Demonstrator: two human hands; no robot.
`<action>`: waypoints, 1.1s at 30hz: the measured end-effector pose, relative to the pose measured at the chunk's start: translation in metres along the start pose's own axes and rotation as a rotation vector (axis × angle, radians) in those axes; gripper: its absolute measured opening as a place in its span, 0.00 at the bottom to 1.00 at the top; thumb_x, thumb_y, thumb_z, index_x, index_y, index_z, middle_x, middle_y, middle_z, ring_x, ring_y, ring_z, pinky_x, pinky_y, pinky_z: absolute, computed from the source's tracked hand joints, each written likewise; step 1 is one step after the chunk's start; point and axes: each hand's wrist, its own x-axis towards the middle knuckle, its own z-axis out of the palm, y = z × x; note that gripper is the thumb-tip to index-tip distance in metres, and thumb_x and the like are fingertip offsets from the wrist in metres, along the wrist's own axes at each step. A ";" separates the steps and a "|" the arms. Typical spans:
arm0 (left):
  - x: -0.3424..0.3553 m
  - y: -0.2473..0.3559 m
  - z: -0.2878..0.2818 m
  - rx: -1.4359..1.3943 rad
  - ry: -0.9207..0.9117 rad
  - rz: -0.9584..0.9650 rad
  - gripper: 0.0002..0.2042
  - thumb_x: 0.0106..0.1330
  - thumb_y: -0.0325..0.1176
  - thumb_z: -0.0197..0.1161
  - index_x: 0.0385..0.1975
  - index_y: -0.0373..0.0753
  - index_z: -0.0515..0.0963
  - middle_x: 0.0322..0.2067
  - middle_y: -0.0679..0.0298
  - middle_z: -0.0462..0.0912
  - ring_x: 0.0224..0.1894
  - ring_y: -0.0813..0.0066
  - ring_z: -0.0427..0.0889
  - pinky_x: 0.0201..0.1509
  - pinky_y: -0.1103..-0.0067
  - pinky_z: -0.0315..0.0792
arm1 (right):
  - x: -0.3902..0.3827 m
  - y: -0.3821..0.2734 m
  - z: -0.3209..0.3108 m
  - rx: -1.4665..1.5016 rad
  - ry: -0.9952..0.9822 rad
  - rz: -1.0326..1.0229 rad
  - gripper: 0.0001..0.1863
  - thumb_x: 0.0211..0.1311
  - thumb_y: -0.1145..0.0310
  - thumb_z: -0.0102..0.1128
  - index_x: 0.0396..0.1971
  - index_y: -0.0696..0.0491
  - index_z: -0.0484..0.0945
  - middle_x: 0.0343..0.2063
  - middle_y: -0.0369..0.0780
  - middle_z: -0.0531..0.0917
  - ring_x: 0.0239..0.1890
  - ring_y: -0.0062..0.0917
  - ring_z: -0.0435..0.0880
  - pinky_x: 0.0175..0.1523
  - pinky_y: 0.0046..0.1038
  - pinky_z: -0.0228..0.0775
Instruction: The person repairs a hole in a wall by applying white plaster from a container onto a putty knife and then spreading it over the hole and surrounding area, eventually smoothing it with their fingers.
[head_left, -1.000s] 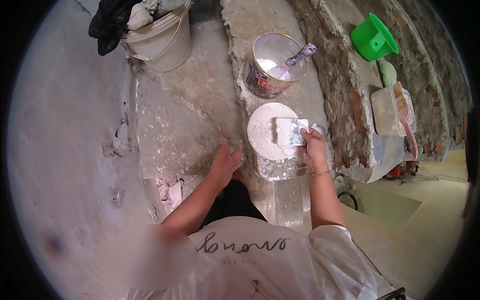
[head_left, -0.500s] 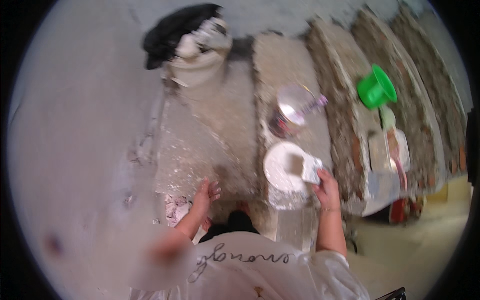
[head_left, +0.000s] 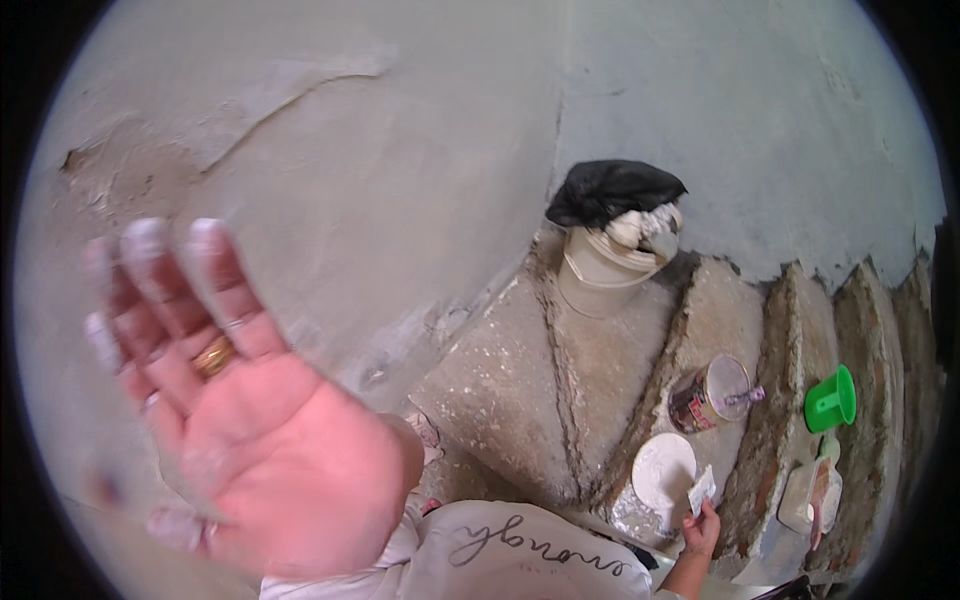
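Note:
My left hand (head_left: pixel 270 440) is raised large in front of the wall, palm facing me and fingers spread. White paste coats its fingertips, and a gold ring is on one finger. Nothing is in it. At lower right, my right hand (head_left: pixel 703 527) grips a small flat white scraper-like piece (head_left: pixel 702 492) by its near end; its exact kind is unclear. Just left of that piece lies a round white plate or lid (head_left: pixel 662 468) on a step. Behind it stands a tin can (head_left: pixel 694 400) with a purplish handle sticking out.
Rough concrete steps (head_left: pixel 725 320) rise to the right. A white bucket (head_left: pixel 600 275) topped by a black bag (head_left: pixel 618 190) stands in the wall corner. Further right are a green mug (head_left: pixel 831 400) and a rectangular container (head_left: pixel 797 497) with a pink-handled brush (head_left: pixel 817 510). The grey wall (head_left: pixel 400 200) has a crack.
The view has swung left and up toward the wall. My left hand has risen from low over the step to close before me. My right hand still holds the white piece beside the plate.

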 end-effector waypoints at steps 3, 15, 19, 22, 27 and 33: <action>0.038 0.035 -0.009 0.001 -0.084 0.108 0.36 0.64 0.55 0.21 0.60 0.26 0.37 0.62 0.40 0.38 0.64 0.45 0.40 0.65 0.50 0.34 | -0.011 0.009 0.009 0.027 0.023 0.025 0.06 0.57 0.67 0.52 0.33 0.51 0.74 0.26 0.36 0.80 0.14 0.24 0.71 0.15 0.22 0.60; 0.115 0.099 -0.042 0.004 -0.162 0.221 0.36 0.64 0.55 0.20 0.60 0.26 0.36 0.62 0.40 0.38 0.65 0.46 0.39 0.65 0.49 0.33 | -0.007 0.024 -0.013 0.151 -0.051 -0.064 0.07 0.58 0.68 0.52 0.34 0.53 0.74 0.29 0.37 0.81 0.25 0.21 0.78 0.18 0.18 0.64; 0.134 0.109 -0.054 0.003 -0.175 0.240 0.36 0.64 0.55 0.19 0.60 0.26 0.36 0.62 0.40 0.37 0.65 0.46 0.39 0.65 0.48 0.32 | -0.002 0.022 -0.023 0.132 -0.077 -0.045 0.09 0.57 0.70 0.51 0.38 0.55 0.73 0.30 0.38 0.79 0.27 0.23 0.78 0.21 0.22 0.68; 0.151 0.131 -0.064 -0.034 -0.224 0.224 0.36 0.64 0.55 0.19 0.60 0.26 0.36 0.62 0.40 0.37 0.65 0.46 0.39 0.65 0.48 0.32 | 0.000 0.022 -0.015 0.041 0.032 -0.090 0.11 0.57 0.72 0.52 0.39 0.57 0.72 0.30 0.38 0.78 0.29 0.24 0.76 0.25 0.26 0.68; 0.148 0.112 -0.092 0.144 0.091 0.321 0.37 0.63 0.58 0.24 0.61 0.30 0.38 0.62 0.43 0.40 0.64 0.48 0.45 0.66 0.52 0.34 | -0.005 0.008 -0.014 -0.251 0.299 -0.159 0.13 0.56 0.74 0.53 0.42 0.60 0.72 0.30 0.40 0.75 0.31 0.27 0.73 0.31 0.32 0.68; 0.076 0.093 -0.215 0.355 -0.368 -0.263 0.25 0.68 0.49 0.30 0.49 0.32 0.61 0.42 0.49 0.73 0.39 0.65 0.76 0.47 0.68 0.69 | -0.072 -0.038 0.144 -0.309 -0.049 -0.334 0.14 0.57 0.73 0.51 0.44 0.58 0.69 0.34 0.41 0.76 0.32 0.27 0.75 0.30 0.30 0.71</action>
